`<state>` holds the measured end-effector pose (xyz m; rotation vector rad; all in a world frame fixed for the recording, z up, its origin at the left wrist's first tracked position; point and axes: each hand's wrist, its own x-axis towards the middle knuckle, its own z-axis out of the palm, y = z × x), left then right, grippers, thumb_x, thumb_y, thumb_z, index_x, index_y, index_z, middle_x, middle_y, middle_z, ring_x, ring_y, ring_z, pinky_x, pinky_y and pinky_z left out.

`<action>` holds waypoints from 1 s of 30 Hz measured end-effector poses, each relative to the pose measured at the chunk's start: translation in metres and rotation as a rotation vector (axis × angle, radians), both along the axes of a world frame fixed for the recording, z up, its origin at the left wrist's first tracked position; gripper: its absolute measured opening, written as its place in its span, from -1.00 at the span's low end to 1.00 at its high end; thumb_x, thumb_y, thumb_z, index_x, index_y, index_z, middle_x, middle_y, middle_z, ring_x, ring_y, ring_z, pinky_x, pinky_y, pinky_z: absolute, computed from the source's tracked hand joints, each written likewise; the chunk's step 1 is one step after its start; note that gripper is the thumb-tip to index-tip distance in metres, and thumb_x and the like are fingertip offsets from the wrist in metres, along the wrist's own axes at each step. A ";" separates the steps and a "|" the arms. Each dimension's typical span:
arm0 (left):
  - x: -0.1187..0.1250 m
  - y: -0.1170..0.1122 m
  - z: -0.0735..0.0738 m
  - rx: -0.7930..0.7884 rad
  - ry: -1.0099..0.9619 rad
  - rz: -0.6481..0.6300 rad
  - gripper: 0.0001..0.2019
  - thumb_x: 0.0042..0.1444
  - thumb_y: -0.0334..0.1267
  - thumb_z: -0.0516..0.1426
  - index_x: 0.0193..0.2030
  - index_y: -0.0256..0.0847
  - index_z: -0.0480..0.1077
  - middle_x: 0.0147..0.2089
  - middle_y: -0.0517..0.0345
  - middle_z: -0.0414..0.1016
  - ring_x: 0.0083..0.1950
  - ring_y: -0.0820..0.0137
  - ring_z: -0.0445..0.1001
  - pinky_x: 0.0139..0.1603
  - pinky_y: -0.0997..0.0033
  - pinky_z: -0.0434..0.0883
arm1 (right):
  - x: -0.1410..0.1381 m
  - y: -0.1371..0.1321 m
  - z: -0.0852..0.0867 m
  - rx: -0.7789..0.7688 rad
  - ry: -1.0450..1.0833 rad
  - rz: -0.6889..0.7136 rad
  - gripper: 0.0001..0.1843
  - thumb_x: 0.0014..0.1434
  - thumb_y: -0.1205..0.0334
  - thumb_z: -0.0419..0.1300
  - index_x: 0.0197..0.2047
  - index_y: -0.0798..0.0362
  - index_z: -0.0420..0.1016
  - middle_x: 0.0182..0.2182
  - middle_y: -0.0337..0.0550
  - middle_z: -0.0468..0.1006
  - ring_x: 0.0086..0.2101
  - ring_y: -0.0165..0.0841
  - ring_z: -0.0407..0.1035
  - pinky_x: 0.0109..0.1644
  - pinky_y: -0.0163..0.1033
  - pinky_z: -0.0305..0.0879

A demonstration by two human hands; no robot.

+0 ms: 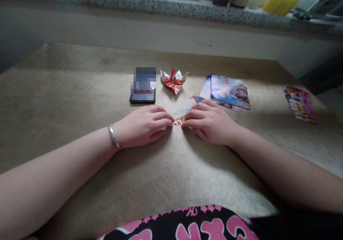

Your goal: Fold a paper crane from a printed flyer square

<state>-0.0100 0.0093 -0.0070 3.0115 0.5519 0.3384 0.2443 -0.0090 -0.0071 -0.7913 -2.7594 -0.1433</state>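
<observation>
Between my hands lies a sheet of printed paper, white with orange, blue and red print, with a fold at its near edge. My left hand, with a silver bangle on the wrist, pinches the paper's near left part between thumb and fingers. On the other side my right hand grips the near right part, its fingers bent over the sheet and covering much of it. Just beyond the paper sits a folded red and white origami piece with pointed tips.
A phone, partly blurred, lies left of the origami. Glossy printed sheets are stacked to the right, and more colourful cards lie farther right. Behind the table, a stone sill carries containers and a yellow sponge-like block.
</observation>
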 end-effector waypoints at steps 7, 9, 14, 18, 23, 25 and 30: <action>-0.003 0.004 -0.001 -0.039 -0.026 -0.019 -0.82 0.21 -0.33 0.03 -0.11 -0.24 0.41 0.03 0.04 0.48 0.02 0.30 0.38 0.02 0.27 0.40 | 0.007 0.001 0.001 0.007 -0.009 -0.004 -0.71 0.11 0.37 0.09 -0.18 -0.10 0.55 -0.19 -0.31 0.59 -0.20 -0.29 0.34 -0.07 -0.12 0.07; -0.004 0.004 -0.002 -0.053 -0.031 -0.018 -0.82 0.21 -0.34 0.03 -0.12 -0.24 0.42 0.03 0.04 0.48 0.03 0.30 0.39 0.02 0.28 0.41 | 0.009 0.001 0.002 0.011 -0.019 -0.017 -0.72 0.12 0.36 0.08 -0.19 -0.10 0.56 -0.20 -0.31 0.59 -0.22 -0.29 0.34 -0.12 -0.13 0.08; -0.004 0.005 -0.004 -0.061 -0.027 -0.013 -0.82 0.20 -0.34 0.03 -0.12 -0.24 0.42 0.04 0.05 0.48 0.04 0.30 0.39 0.02 0.29 0.41 | 0.012 0.002 0.004 -0.010 -0.047 -0.024 -0.70 0.12 0.37 0.07 -0.19 -0.11 0.56 -0.19 -0.31 0.59 -0.21 -0.29 0.34 -0.13 -0.14 0.09; -0.004 0.006 -0.006 -0.058 -0.035 -0.019 -0.82 0.20 -0.33 0.04 -0.12 -0.24 0.42 0.03 0.05 0.48 0.03 0.30 0.39 0.02 0.29 0.41 | 0.014 0.001 0.000 -0.014 -0.042 -0.017 -0.71 0.11 0.36 0.09 -0.16 -0.08 0.54 -0.16 -0.25 0.58 -0.20 -0.26 0.33 -0.14 -0.15 0.14; -0.006 0.012 -0.005 -0.012 -0.038 -0.008 -0.75 0.24 -0.37 -0.01 -0.01 -0.19 0.40 -0.01 0.07 0.50 0.01 0.32 0.40 0.06 0.27 0.38 | 0.012 -0.001 -0.008 -0.031 -0.005 -0.008 -0.72 0.15 0.37 0.06 -0.14 0.01 0.53 -0.14 -0.13 0.56 -0.19 -0.27 0.32 -0.12 -0.17 0.22; -0.007 0.015 -0.004 0.022 -0.012 -0.001 -0.71 0.26 -0.37 -0.03 0.05 -0.11 0.39 -0.01 0.14 0.51 0.00 0.34 0.41 0.14 0.20 0.32 | 0.009 -0.001 -0.011 -0.029 0.010 -0.014 -0.72 0.16 0.37 0.05 -0.13 0.02 0.52 -0.12 -0.11 0.55 -0.17 -0.26 0.31 -0.10 -0.15 0.23; -0.008 0.017 -0.003 0.039 0.019 0.008 -0.68 0.27 -0.32 -0.01 0.11 -0.04 0.37 0.00 0.15 0.49 0.00 0.32 0.39 0.10 0.23 0.33 | 0.004 0.000 -0.014 -0.038 0.032 -0.048 -0.70 0.14 0.37 0.06 -0.09 0.02 0.51 -0.13 -0.10 0.53 -0.20 -0.27 0.30 -0.11 -0.15 0.23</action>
